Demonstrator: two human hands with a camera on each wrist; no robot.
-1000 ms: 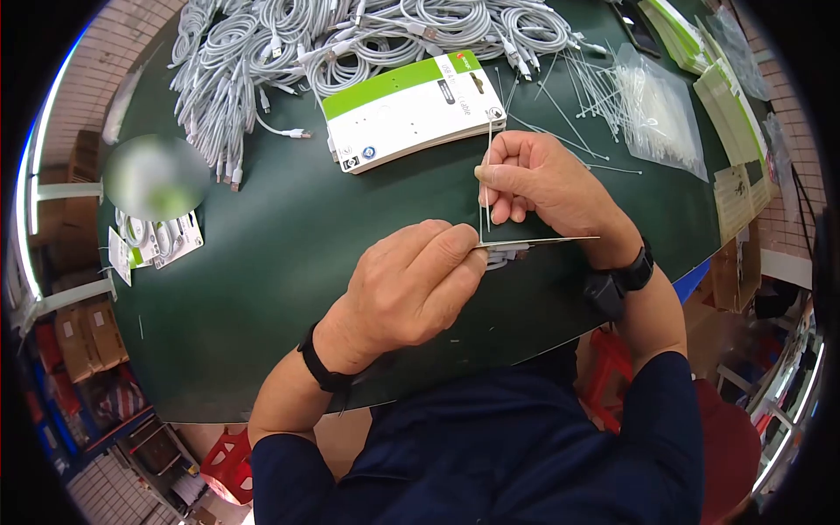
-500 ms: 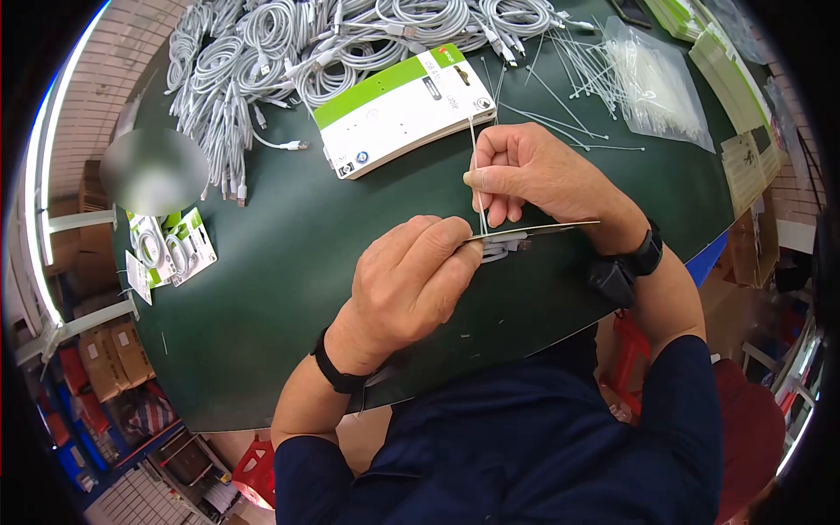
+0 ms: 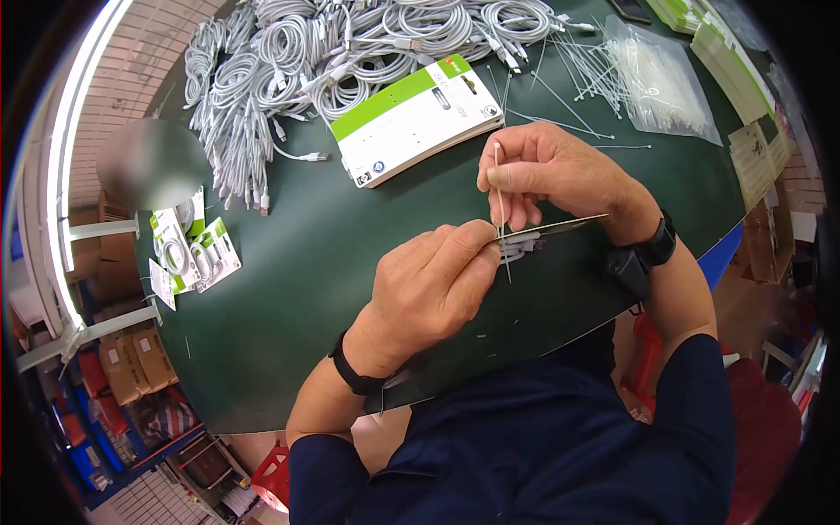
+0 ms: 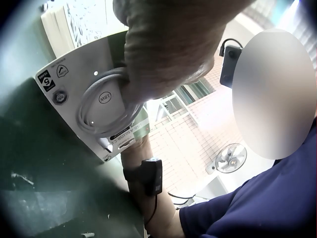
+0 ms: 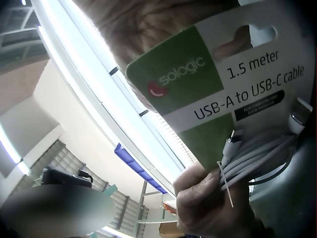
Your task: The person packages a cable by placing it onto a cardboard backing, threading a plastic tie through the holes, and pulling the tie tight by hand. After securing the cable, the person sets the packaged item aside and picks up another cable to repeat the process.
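Note:
My left hand grips the near end of a cardboard cable card, seen almost edge-on in the head view. Against the card lies a coiled grey USB cable, partly covered by the left fingers. Printing on the card's front reads USB-A to USB-C cable. Just above the card, my right hand pinches a thin white cable tie between thumb and forefinger. The tie's thin tail comes out on the cable side, across the coil beside the left fingertips.
A stack of white and green cards lies ahead of the hands. Behind it is a heap of coiled grey cables. Loose cable ties and a bag of ties lie at the back right. Several carded cables rest at left.
The cable tie has moved down through the card, and its tail now shows below it. The right hand has come down slightly closer to the card, while the left keeps its grip.

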